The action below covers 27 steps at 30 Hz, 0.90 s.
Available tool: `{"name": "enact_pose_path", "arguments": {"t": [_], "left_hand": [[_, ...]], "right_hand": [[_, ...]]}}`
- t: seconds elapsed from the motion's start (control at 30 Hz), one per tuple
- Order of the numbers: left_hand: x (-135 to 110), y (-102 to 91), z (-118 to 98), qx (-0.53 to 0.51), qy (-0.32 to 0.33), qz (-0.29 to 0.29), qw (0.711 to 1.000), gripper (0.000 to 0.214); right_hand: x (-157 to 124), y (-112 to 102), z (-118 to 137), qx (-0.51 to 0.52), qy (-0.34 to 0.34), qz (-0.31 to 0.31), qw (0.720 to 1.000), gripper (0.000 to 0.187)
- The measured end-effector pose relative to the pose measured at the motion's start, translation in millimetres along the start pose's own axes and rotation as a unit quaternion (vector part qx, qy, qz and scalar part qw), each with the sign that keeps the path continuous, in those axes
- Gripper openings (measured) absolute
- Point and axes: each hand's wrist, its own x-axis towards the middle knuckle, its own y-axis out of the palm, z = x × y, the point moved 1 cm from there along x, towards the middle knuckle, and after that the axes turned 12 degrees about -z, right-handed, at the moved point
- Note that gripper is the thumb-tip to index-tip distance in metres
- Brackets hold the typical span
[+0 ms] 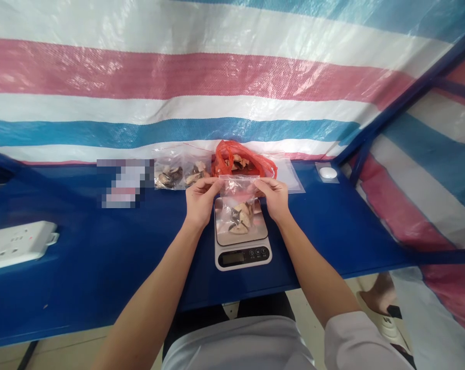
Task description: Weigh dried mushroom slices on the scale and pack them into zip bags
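- Through the head cam I've got my left hand [201,201] and my right hand [274,198] up over the scale, each pinching one top corner of a clear zip-top plastic bag [236,186]. Both grips are closed on the bag, nothing released.
- The bag hangs between my hands with its top edge pulled fairly straight. Can't tell from here if the zip is sealed.
- Pale brown chunks with dark edges [240,218] sit in a heap at the bottom of the bag, well below my fingers.
- The bag's bottom is over the metal platform of a white digital kitchen scale [243,258], and it looks like it's resting there, though I can't be sure. The readout is too small to read.
- Just behind the scale are two clear plastic bags of similar chunks [174,172], a crumpled red plastic bag holding more chunks [221,163] and a flat clear plastic sleeve [290,174].
- All of this is on a dark blue table [101,267], with a white power strip [16,244] off to the left and a red, white and blue striped tarp [178,77] behind.
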Motion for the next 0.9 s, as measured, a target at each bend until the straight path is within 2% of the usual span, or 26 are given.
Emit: {"name": "enact_pose_path", "arguments": {"t": [0.13,0.23,0.4,0.6,0.77,0.9], "left_hand": [[0,-0.5,2,0.006,0.021,-0.005,1.000,0.024],[-2,1.7,0,0.004,0.002,-0.002,1.000,0.027],[-4,3.7,-1,0.002,-0.027,0.023,0.999,0.027],[1,2.1,0,0.003,-0.007,0.020,1.000,0.026],[2,0.9,-3,0.028,0.031,0.019,0.999,0.026],[-1,5.1,-12,0.053,0.036,0.056,0.996,0.029]], "right_hand": [[-2,1,1,0.004,0.008,0.011,1.000,0.032],[-2,2,-1,-0.002,0.018,0.005,1.000,0.034],[0,5,-5,-0.003,-0.003,-0.012,1.000,0.033],[0,5,-4,-0.016,-0.023,0.010,1.000,0.029],[1,7,-1,0.000,-0.042,0.019,0.999,0.034],[3,4,-4,0.001,-0.030,0.044,0.999,0.040]]}}
